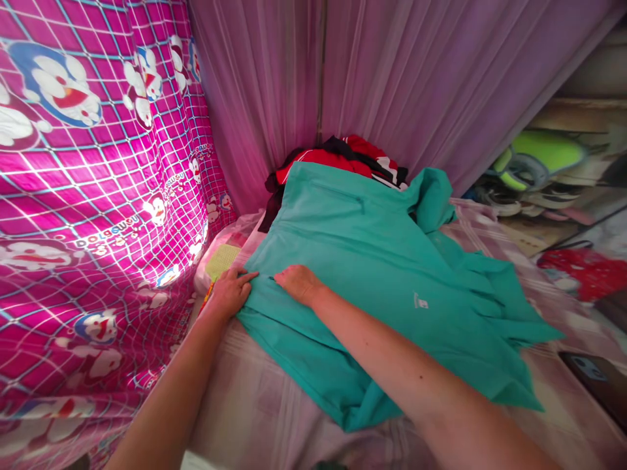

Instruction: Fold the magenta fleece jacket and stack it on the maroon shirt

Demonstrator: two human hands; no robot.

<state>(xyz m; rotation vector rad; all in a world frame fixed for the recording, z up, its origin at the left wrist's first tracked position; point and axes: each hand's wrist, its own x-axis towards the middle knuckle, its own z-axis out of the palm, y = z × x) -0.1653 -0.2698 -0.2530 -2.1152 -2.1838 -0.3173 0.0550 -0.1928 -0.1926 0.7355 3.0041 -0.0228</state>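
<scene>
A teal shirt-like garment lies spread out on the bed, with a small white print on its right part. Its sleeves and right end are rumpled. My left hand rests at the garment's left edge, fingers stretched over the cloth. Just right of it, my right hand has its fingers curled in on the fabric, apparently pinching a bit of it. The fingertips of that hand are partly hidden. My right forearm passes over the lower part of the garment.
Red and black clothes lie piled behind the garment, against a purple curtain. A pink cartoon-print cloth hangs at left. At right are a phone on the checked bedsheet and shelves with shoes.
</scene>
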